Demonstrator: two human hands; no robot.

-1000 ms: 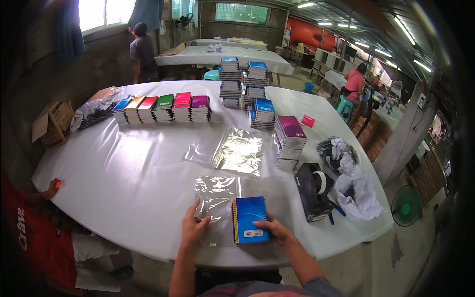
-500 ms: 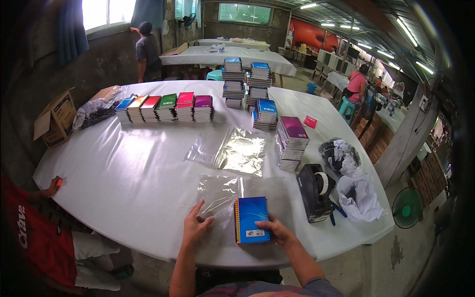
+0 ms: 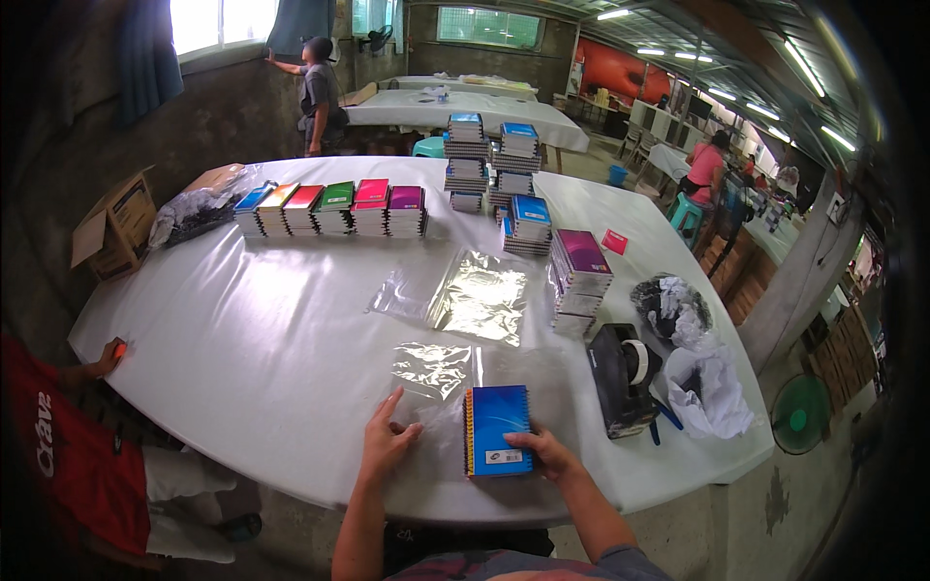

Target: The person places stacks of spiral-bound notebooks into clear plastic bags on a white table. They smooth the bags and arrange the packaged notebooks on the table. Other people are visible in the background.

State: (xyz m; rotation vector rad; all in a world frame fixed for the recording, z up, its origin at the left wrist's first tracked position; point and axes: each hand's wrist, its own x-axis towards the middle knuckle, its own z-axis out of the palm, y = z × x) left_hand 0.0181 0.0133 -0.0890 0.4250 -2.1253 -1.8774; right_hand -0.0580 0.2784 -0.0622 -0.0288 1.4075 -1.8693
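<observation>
A stack of spiral notebooks [image 3: 498, 422] with a blue cover on top and a yellow coil on the left side lies near the front edge of the table. My right hand [image 3: 548, 453] grips its right side, thumb on the cover beside a white label. To the left, my left hand [image 3: 389, 443] hovers over the table with fingers apart and nothing in them. Under and behind the notebooks spreads a clear plastic bag [image 3: 431, 366]. Farther back rests a pile of shiny clear plastic bags [image 3: 480, 295].
Stacks of coloured notebooks [image 3: 337, 208] line the far left, with taller blue stacks [image 3: 518, 221] and a purple-topped stack [image 3: 581, 276] at right. A black tape dispenser [image 3: 620, 382] stands beside crumpled plastic [image 3: 705, 387]. A person in red [image 3: 73, 436] is at the left edge.
The view has shifted slightly. By the window, the person has turned and stepped right. My hands and the notebooks hold nearly the same positions.
</observation>
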